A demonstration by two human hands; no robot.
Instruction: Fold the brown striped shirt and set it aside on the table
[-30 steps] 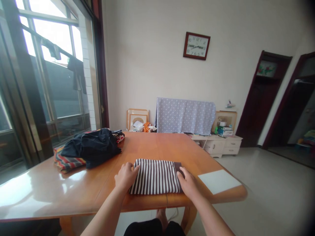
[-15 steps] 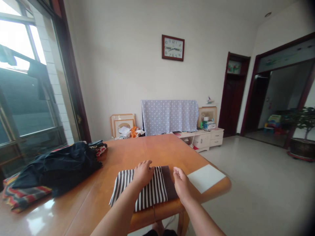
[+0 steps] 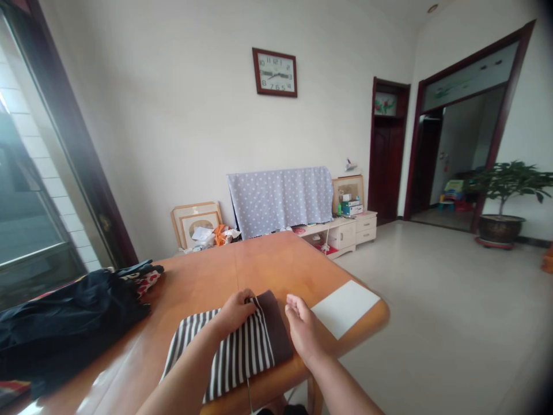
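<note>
Left forearm [image 3: 184,358] covering part of striped cloth [image 3: 242,353]

Dark clothes pile [image 3: 73,323] running off frame left. Left hand [image 3: 235,314] resting on striped cloth near table [image 3: 285,259] edge; grip: can't tell. Right hand [image 3: 302,325] sitting just beside, empty, fingers extending. Far right, pot [image 3: 501,229] holding plant [image 3: 514,183].

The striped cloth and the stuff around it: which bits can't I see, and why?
All in the head view:
Striped cloth: partly covered by the left hand and arm.
Whether that hand pinches the cloth: its own back hides its underside.
Dark clothes: cut off by the left edge.
Behind the spotted cover: hidden by the cover itself.
Far-off colourful things: too small to name.
</note>
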